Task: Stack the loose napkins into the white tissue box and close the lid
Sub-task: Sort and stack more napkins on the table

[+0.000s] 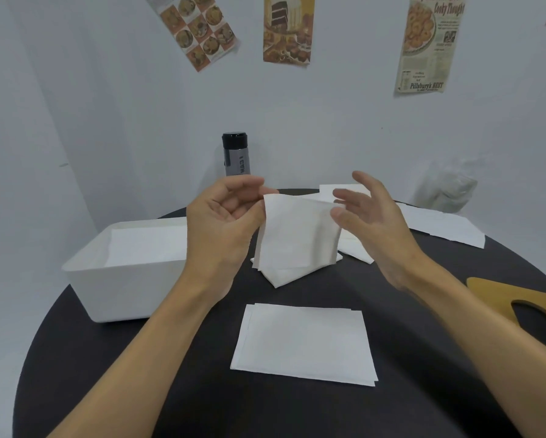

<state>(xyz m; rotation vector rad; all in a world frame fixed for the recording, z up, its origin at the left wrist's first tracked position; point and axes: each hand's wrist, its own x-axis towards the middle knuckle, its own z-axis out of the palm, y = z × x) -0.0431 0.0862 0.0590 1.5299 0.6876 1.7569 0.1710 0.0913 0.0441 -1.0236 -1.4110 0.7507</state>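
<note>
At the left edge of the round dark table (107, 358) stands the white tissue box (120, 289), open, with a few napkins lying flat inside. Just right of it, the left hand (224, 222) pinches the top left corner of a folded napkin (294, 238), which hangs above the table's middle. The right hand (373, 222) is beside the napkin's top right corner, fingers spread and gripping nothing; I cannot tell whether its thumb touches the paper. A squared stack of napkins (306, 343) lies nearer the front edge, and more loose sheets (439, 226) are spread toward the far right edge. The wooden lid (518, 298) rests at the right edge. With only one corner pinched, the limp sheet could unfold or crease on its way to the box, then land askew. A crooked pile might keep the lid from seating.
</note>
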